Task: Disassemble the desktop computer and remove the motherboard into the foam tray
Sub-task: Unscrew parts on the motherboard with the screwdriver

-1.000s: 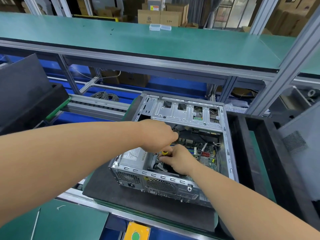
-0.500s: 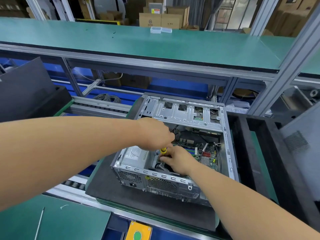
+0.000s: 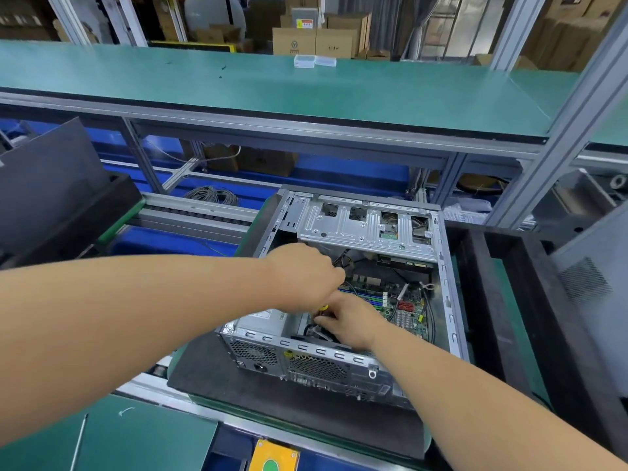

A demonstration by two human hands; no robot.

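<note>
Lying in open case [image 3: 353, 229] on desk: motherboard [image 3: 401, 305], thin, stiff, fragile; judged best lifted by bare edges. Left hand [image 3: 306, 277] grip closed around yellow-handled screwdriver [image 3: 324, 306]; right hand [image 3: 346, 321] fingers curled beside it, hold unclear.

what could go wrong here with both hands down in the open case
The left hand grips a yellow-handled tool over the motherboard; a slip could gouge the board. The right hand works low beside the case's metal rim, so it could scrape on that edge. Loose cables hang near both hands and might snag.
</note>
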